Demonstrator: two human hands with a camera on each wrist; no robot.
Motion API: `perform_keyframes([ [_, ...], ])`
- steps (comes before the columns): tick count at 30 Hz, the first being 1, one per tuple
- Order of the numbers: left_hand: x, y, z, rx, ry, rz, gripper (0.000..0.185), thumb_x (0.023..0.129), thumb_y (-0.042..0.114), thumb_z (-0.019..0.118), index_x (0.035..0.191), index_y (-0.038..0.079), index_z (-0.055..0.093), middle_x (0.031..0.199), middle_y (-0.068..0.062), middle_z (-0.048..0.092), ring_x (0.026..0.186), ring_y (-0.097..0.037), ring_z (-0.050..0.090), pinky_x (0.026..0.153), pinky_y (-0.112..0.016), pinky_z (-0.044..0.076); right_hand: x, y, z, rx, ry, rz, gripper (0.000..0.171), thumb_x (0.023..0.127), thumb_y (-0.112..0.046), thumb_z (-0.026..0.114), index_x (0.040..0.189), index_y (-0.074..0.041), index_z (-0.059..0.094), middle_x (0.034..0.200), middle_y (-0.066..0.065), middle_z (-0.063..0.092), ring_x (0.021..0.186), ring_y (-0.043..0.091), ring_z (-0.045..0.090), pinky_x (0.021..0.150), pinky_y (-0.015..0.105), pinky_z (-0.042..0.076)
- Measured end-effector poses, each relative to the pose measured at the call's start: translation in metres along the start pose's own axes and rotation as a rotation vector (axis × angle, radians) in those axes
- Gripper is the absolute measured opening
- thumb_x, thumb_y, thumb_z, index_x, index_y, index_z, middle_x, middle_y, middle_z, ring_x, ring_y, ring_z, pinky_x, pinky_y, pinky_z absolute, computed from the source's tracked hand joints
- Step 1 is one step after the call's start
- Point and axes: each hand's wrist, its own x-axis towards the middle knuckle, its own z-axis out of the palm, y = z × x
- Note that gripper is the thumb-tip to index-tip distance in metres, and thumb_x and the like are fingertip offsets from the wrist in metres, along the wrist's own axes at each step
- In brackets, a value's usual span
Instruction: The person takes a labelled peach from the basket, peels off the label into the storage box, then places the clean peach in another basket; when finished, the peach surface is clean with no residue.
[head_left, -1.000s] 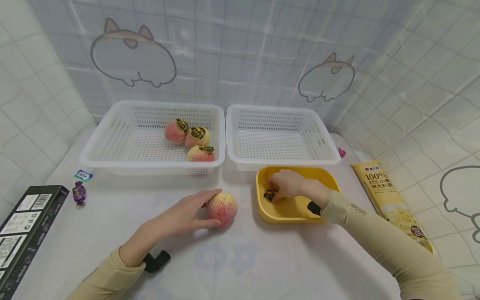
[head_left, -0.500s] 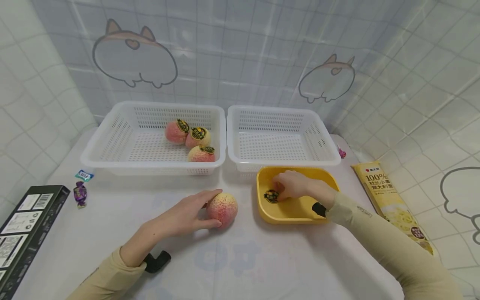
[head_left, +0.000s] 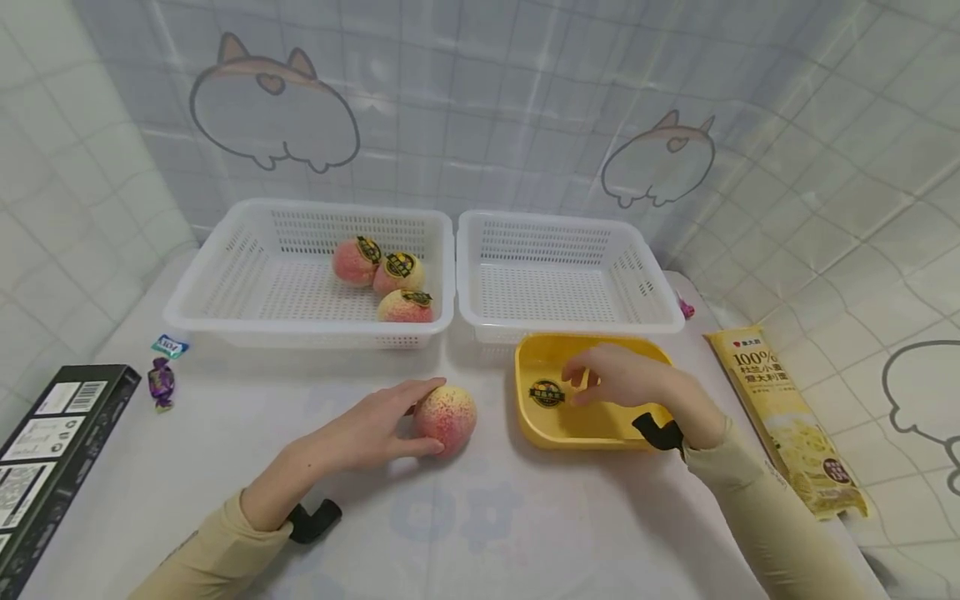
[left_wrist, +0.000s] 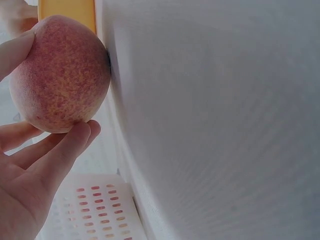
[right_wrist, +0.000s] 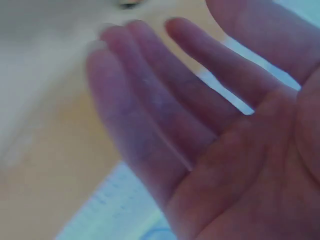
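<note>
My left hand (head_left: 371,429) grips a yellow-and-pink peach (head_left: 447,419) on the white table, thumb on the near side and fingers on the far side. In the left wrist view the peach (left_wrist: 62,75) shows its red side between thumb and fingertips. My right hand (head_left: 618,375) hovers over the yellow basin (head_left: 528,425), its fingers loosely bent and holding nothing. Just left of its fingertips, inside the basin, lies a black-and-gold oval sticker (head_left: 547,393). The right wrist view shows the bare palm and fingers of the right hand (right_wrist: 200,130), somewhat blurred.
Behind stand two white slotted baskets; the left basket (head_left: 300,333) holds three stickered peaches (head_left: 401,273), the right basket (head_left: 570,327) shows its bare floor. A yellow pasta bag (head_left: 783,417) lies right. At left are a black box (head_left: 56,467) and wrapped candies (head_left: 161,383).
My right hand has drawn back to the right from the sticker, its fingers loosening, and the sticker now shows whole. The left hand and its peach stay put.
</note>
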Motion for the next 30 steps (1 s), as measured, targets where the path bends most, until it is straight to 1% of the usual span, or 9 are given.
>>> perform_keyframes([
  [2, 0.001, 0.000, 0.000, -0.007, -0.007, -0.004, 0.083, 0.087, 0.048, 0.075, 0.152, 0.011, 0.039, 0.152, -0.010, 0.046, 0.128, -0.026, 0.055, 0.106, -0.049, 0.046, -0.007, -0.005, 0.002, 0.028, 0.045, 0.006, 0.036, 0.091, -0.023, 0.074, 0.119, -0.002, 0.067, 0.112, 0.011, 0.069, 0.093, 0.019, 0.065, 0.089, 0.042, 0.055],
  [5, 0.001, 0.000, -0.001, -0.016, -0.013, -0.015, 0.084, 0.086, 0.048, 0.075, 0.152, 0.011, 0.040, 0.152, -0.010, 0.046, 0.129, -0.027, 0.055, 0.107, -0.049, 0.046, -0.012, -0.013, 0.009, 0.053, 0.155, 0.010, 0.038, 0.090, -0.025, 0.075, 0.121, -0.003, 0.067, 0.113, 0.010, 0.070, 0.092, 0.017, 0.065, 0.088, 0.042, 0.055],
  [10, 0.002, -0.001, -0.002, -0.046, -0.019, -0.021, 0.085, 0.086, 0.049, 0.076, 0.152, 0.010, 0.039, 0.153, -0.011, 0.045, 0.130, -0.027, 0.055, 0.107, -0.048, 0.046, -0.007, -0.032, 0.023, 0.143, 0.371, 0.033, 0.037, 0.089, -0.028, 0.077, 0.119, -0.008, 0.069, 0.109, 0.006, 0.071, 0.092, 0.016, 0.065, 0.086, 0.043, 0.056],
  [13, 0.003, -0.002, -0.002, -0.068, -0.021, -0.022, 0.087, 0.085, 0.049, 0.077, 0.152, 0.009, 0.039, 0.154, -0.012, 0.045, 0.130, -0.028, 0.055, 0.107, -0.047, 0.046, -0.002, -0.048, 0.025, 0.196, 0.431, 0.050, 0.039, 0.088, -0.029, 0.077, 0.121, -0.010, 0.067, 0.111, 0.004, 0.070, 0.093, 0.015, 0.065, 0.087, 0.040, 0.057],
  [17, 0.003, -0.003, -0.001, -0.086, -0.020, -0.030, 0.090, 0.083, 0.052, 0.077, 0.151, 0.006, 0.040, 0.153, -0.013, 0.045, 0.130, -0.029, 0.056, 0.108, -0.047, 0.046, 0.008, -0.069, 0.026, 0.230, 0.435, 0.048, 0.045, 0.088, -0.028, 0.078, 0.127, -0.010, 0.064, 0.115, 0.002, 0.068, 0.092, 0.014, 0.065, 0.086, 0.035, 0.057],
  [20, 0.002, -0.004, -0.001, -0.087, -0.013, -0.030, 0.091, 0.082, 0.053, 0.077, 0.151, 0.005, 0.040, 0.153, -0.013, 0.046, 0.128, -0.029, 0.057, 0.107, -0.047, 0.046, 0.017, -0.083, 0.031, 0.255, 0.419, 0.030, 0.052, 0.090, -0.031, 0.076, 0.135, -0.011, 0.058, 0.121, 0.002, 0.065, 0.092, 0.012, 0.065, 0.084, 0.033, 0.057],
  [24, 0.002, -0.005, -0.002, -0.086, 0.008, -0.011, 0.092, 0.081, 0.052, 0.078, 0.149, 0.002, 0.042, 0.151, -0.014, 0.048, 0.126, -0.029, 0.059, 0.105, -0.045, 0.048, 0.025, -0.098, 0.044, 0.237, 0.355, 0.008, 0.063, 0.094, -0.038, 0.070, 0.147, -0.012, 0.047, 0.124, 0.001, 0.062, 0.089, 0.008, 0.062, 0.081, 0.028, 0.054],
  [27, 0.003, -0.005, -0.003, -0.087, 0.012, 0.004, 0.092, 0.081, 0.052, 0.078, 0.148, 0.000, 0.042, 0.149, -0.015, 0.049, 0.126, -0.030, 0.059, 0.104, -0.045, 0.049, 0.027, -0.102, 0.052, 0.231, 0.317, 0.000, 0.064, 0.096, -0.038, 0.067, 0.148, -0.010, 0.044, 0.127, 0.003, 0.060, 0.087, 0.006, 0.061, 0.078, 0.027, 0.053],
  [30, 0.003, -0.006, -0.002, -0.088, 0.003, 0.011, 0.092, 0.080, 0.053, 0.078, 0.148, 0.001, 0.043, 0.148, -0.015, 0.051, 0.126, -0.029, 0.060, 0.103, -0.044, 0.050, 0.030, -0.106, 0.061, 0.226, 0.299, -0.020, 0.059, 0.099, -0.033, 0.063, 0.148, -0.006, 0.043, 0.138, 0.008, 0.054, 0.088, 0.009, 0.063, 0.080, 0.028, 0.054],
])
